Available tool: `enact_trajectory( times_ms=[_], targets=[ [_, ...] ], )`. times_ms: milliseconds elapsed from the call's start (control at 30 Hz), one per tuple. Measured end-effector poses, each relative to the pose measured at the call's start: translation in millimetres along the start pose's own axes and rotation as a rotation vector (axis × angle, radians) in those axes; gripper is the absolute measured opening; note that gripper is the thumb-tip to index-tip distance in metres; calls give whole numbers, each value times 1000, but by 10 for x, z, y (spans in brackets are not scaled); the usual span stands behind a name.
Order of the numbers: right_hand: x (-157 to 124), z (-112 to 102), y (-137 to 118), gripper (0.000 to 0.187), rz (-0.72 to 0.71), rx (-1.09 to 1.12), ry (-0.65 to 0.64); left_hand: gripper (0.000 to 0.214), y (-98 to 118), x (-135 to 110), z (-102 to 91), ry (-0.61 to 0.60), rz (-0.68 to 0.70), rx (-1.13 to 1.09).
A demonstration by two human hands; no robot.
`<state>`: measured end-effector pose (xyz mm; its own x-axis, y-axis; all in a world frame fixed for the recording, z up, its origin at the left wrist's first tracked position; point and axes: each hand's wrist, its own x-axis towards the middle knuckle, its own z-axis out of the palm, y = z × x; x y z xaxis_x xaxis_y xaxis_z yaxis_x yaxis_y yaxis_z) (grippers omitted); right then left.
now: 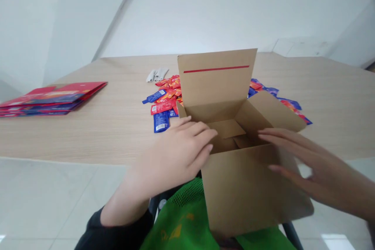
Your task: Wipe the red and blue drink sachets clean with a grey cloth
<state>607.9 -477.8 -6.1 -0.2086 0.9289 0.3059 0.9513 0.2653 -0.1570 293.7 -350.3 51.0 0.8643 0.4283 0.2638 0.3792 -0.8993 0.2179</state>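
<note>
An upright brown cardboard box stands in front of me at the table's front edge, its top open. Its rear flap, with a red strip across it, points up, and the right flap leans outward. Inside, folded cardboard shows at the bottom. My left hand lies over the box's left rim, fingers stretched toward the opening, covering that side. Over the right rim, my right hand has its fingers extended and its thumb apart, slightly blurred; whether it presses on the cardboard I cannot tell.
Behind the box, several red and blue packets are piled, with more packets showing on the right. Grey crumpled pieces lie farther back. Flat red and blue printed cartons are stacked at the wooden table's left end.
</note>
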Motion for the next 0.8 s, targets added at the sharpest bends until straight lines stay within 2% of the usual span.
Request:
enact_trajectory(
  times_ms=[67,200,333,400,500,567,633,700,800],
  targets=[
    [144,161,-89,46,-56,-2,-73,30,-74,-63,155,-93,-80,44],
    [263,351,-132,30,-60,-31,-73,35,-191,-243,397,-101,-152,-54],
    [293,418,-146,17,-36,-46,-41,29,-113,-270,436,-80,-190,-126],
    [320,368,-141,17,-9,-25,-90,34,-65,-222,423,-80,-200,-81],
    [465,141,-130,25,-2,141,-325,47,-26,-152,424,-63,-205,19],
    [680,-39,-160,31,-7,299,-517,47,-15,-130,444,-57,-200,53],
    [978,-139,-238,37,-14,350,-649,46,-7,-128,467,-51,-200,60],
    [1298,-100,-342,43,-2,243,-758,45,-5,-141,482,-40,-207,55],
    [1670,198,-450,37,-70,106,-921,46,-23,-181,480,-32,-213,13]
  ],
)
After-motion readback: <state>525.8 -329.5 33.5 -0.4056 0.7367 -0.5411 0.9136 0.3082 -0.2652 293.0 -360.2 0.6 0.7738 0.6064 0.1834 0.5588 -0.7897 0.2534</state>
